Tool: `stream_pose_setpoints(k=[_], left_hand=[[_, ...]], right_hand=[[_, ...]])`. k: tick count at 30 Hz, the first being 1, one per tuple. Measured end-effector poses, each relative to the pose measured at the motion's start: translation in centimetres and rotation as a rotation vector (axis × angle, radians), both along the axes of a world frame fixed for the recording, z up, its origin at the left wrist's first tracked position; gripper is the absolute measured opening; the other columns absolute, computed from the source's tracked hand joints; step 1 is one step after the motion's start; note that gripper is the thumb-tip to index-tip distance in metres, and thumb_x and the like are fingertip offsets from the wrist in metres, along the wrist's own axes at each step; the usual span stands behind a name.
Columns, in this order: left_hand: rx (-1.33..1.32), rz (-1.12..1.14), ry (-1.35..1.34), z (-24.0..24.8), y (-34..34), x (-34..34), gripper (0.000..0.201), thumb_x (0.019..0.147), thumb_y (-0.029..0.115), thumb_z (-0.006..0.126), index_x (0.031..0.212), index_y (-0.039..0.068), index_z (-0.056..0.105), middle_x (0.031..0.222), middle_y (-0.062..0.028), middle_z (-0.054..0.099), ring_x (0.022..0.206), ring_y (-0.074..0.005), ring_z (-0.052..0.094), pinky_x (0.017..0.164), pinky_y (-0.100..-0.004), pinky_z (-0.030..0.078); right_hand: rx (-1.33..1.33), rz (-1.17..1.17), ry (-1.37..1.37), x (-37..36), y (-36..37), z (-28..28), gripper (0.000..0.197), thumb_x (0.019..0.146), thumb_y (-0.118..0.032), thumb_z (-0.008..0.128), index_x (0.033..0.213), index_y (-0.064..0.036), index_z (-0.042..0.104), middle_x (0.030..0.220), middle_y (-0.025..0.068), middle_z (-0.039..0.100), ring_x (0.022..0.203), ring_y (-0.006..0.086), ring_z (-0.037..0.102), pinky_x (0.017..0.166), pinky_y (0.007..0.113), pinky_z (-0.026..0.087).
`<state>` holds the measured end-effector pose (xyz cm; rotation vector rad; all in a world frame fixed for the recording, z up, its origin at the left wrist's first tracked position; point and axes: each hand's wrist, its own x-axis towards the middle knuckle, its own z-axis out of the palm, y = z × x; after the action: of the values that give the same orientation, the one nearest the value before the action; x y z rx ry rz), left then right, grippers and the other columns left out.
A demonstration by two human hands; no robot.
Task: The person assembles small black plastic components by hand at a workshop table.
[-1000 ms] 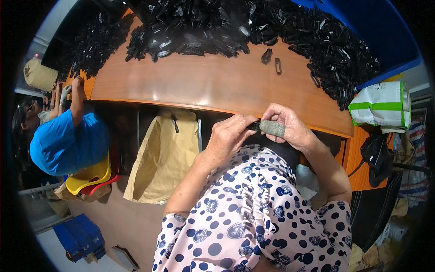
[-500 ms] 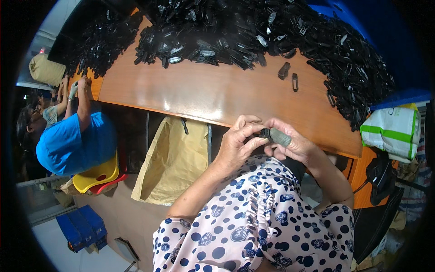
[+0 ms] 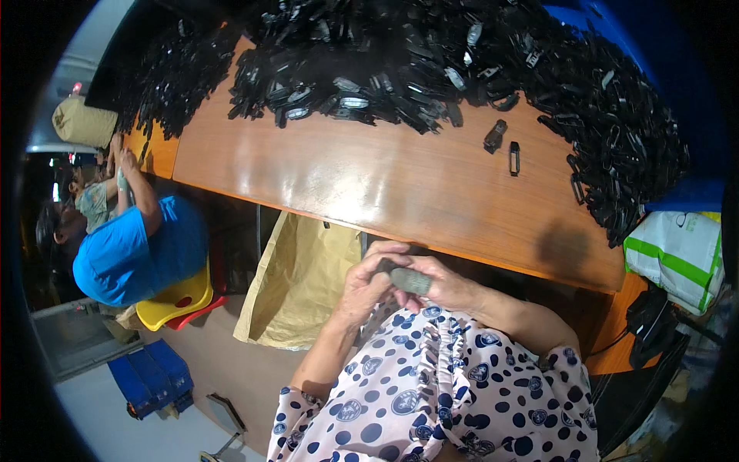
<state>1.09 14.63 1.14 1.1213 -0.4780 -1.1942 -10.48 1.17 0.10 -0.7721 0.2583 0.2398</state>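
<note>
My hands meet in front of my body, just off the table's near edge. My left hand [image 3: 360, 286] is closed, thumb and fingers pinching a small black plastic part [image 3: 386, 266], mostly covered by the fingers. Pressed against the same part from the right is my right hand [image 3: 446, 286], its fingers curled and a grey cover [image 3: 410, 282] on its thumb. On the table beyond lie two loose pieces, a black clip-like part [image 3: 495, 136] and a narrow black frame [image 3: 514, 159].
Large heaps of black plastic parts [image 3: 339, 85] cover the back and right of the brown table [image 3: 308, 173]. A tan sack [image 3: 296, 285] hangs open below its edge. A white-green bag [image 3: 673, 258] stands right. A person in blue [image 3: 142, 250] sits left near a yellow stool [image 3: 181, 300].
Both hands have moved left and lower, away from the table edge. The black part between them is more hidden now. The view has shifted slightly, and the dark piece at the sack's mouth shows less.
</note>
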Motion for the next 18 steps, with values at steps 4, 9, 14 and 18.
stream_pose_setpoints(k=[4, 9, 14, 18], left_hand=[[0.000, 0.111, -0.022, -0.5, 0.8, 0.3, 0.026, 0.089, 0.017, 0.060, 0.104, -0.004, 0.062, 0.127, -0.0131, 0.045, 0.077, -0.0165, 0.063, 0.065, -0.0254, 0.054], [0.116, -0.096, -0.125, 0.5, -1.5, 0.7, 0.026, 0.087, 0.015, 0.062, 0.108, -0.001, 0.063, 0.126, -0.0130, 0.046, 0.082, -0.0152, 0.062, 0.064, -0.0234, 0.055], [0.037, -0.208, -0.067, -0.9, -1.4, 0.2, 0.023, 0.087, 0.010, 0.062, 0.107, -0.001, 0.063, 0.126, -0.0126, 0.045, 0.090, -0.0172, 0.061, 0.069, -0.0252, 0.057], [0.030, -0.142, 0.119, -0.2, -1.6, -0.5, 0.024, 0.085, 0.007, 0.060, 0.108, 0.000, 0.062, 0.123, -0.0124, 0.049, 0.087, -0.0168, 0.061, 0.070, -0.0252, 0.054]], right_hand=[[-0.150, 0.060, -0.178, 1.2, -0.5, 0.8, 0.035, 0.097, -0.036, 0.049, 0.108, -0.0034, 0.055, 0.074, 0.0016, 0.056, 0.056, 0.0076, 0.055, 0.050, 0.020, 0.045], [-0.183, 0.078, -0.095, -0.3, -1.7, -0.5, 0.042, 0.091, -0.046, 0.052, 0.100, -0.0054, 0.058, 0.080, 0.0007, 0.057, 0.070, 0.0048, 0.052, 0.058, 0.018, 0.042], [-0.161, -0.102, -0.129, -2.1, 0.3, -1.3, 0.035, 0.096, -0.033, 0.050, 0.097, 0.0008, 0.057, 0.077, 0.0011, 0.055, 0.069, 0.0079, 0.053, 0.060, 0.022, 0.045], [-0.261, -0.125, -0.129, -2.2, 0.0, -1.4, 0.040, 0.096, -0.039, 0.049, 0.105, -0.0003, 0.056, 0.078, 0.0018, 0.055, 0.069, 0.0086, 0.053, 0.062, 0.022, 0.045]])
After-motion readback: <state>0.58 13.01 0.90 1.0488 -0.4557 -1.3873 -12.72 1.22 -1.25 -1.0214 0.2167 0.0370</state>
